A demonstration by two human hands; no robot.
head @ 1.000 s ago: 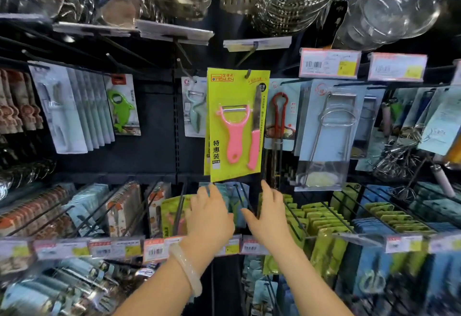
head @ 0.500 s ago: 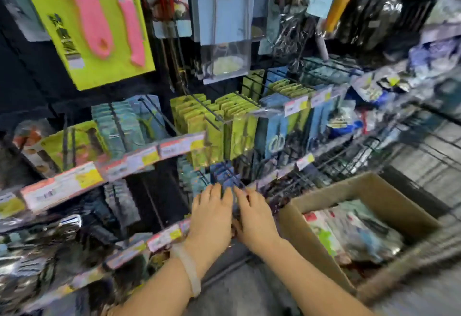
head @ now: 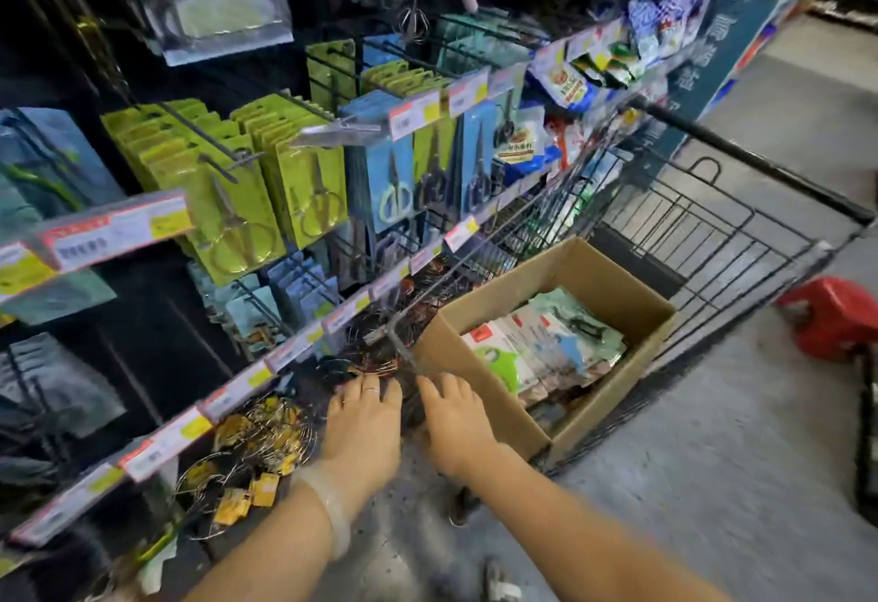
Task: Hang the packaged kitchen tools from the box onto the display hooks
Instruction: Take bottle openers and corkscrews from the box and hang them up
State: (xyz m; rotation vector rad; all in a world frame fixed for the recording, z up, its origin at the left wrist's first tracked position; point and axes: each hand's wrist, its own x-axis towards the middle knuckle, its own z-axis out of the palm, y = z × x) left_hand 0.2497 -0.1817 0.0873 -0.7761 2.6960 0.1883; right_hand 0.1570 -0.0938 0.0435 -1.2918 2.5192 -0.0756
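Taking the cardboard box (head: pixel 560 349) in the wire cart (head: pixel 741 240) as the landmark: far to its left, the scissor cards (head: pixel 237 202) hang crowded on long display hooks (head: pixel 199 126) whose bare tips jut outward, so an arm rising from the box could catch a tip or knock cards loose. Just left of the box's near corner, the left hand (head: pixel 363 430) hovers with fingers straight and spread, holding nothing, over loose wire rings on the bottom shelf. The right hand (head: pixel 456 421) is at that corner, likewise relaxed and empty; the cart's wire rim crosses right at its fingertips and could snag them. The packaged kitchen tools (head: pixel 546 349) lie slick and overlapping inside the box, likely to slide apart when lifted. Right of the box is open floor, apart from a red stool (head: pixel 831 316).
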